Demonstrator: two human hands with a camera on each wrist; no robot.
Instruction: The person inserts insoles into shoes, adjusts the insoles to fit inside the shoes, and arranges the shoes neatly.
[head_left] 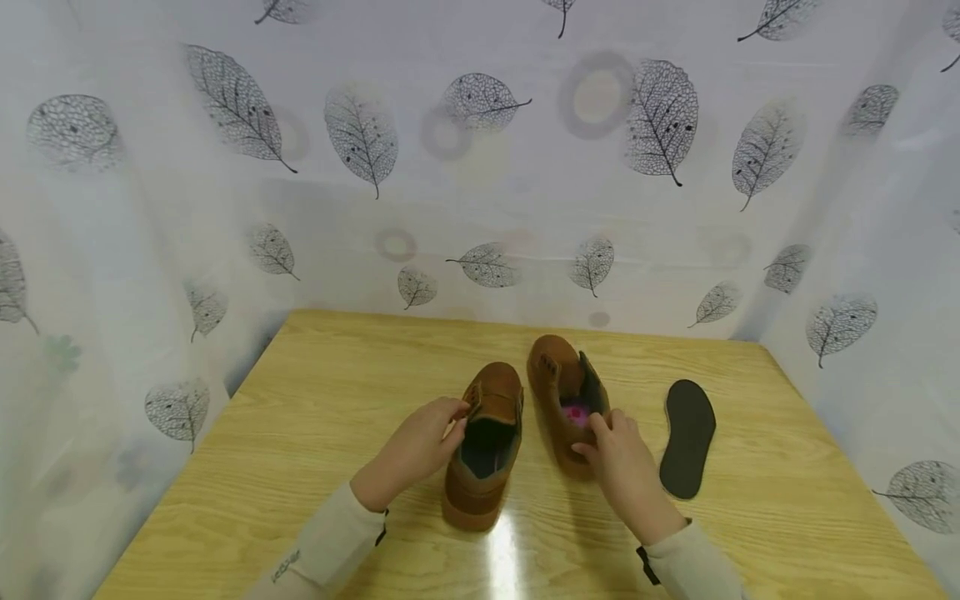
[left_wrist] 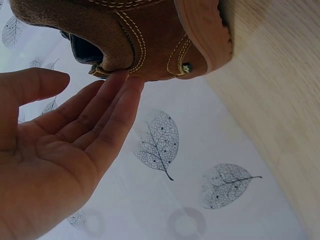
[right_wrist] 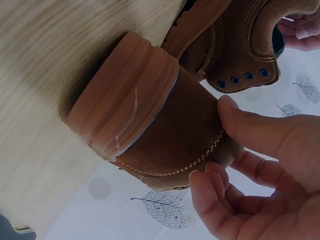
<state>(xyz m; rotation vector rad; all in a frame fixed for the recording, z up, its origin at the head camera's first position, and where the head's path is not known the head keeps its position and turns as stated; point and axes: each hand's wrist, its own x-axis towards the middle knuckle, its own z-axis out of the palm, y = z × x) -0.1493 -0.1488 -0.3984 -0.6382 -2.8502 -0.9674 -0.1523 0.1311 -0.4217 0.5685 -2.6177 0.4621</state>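
Observation:
Two brown leather shoes stand side by side, toes pointing away. My left hand (head_left: 420, 446) is at the left shoe (head_left: 474, 505), beside its opening. In the left wrist view, the straight fingertips touch the shoe's collar (left_wrist: 131, 44) and the thumb stands apart. My right hand (head_left: 624, 460) grips the right shoe (head_left: 551, 350) at the heel. The right wrist view has the thumb on one side of the heel (right_wrist: 180, 125) and curled fingers at its upper edge. Inside the right shoe shows a pink patch with red marks (head_left: 576, 414). Empty eyelets (right_wrist: 235, 80) line the left shoe.
A black insole (head_left: 687, 442) lies flat on the wooden table (head_left: 360, 367), right of my right hand. A pale curtain with leaf prints (head_left: 480, 200) hangs behind the table and along both sides.

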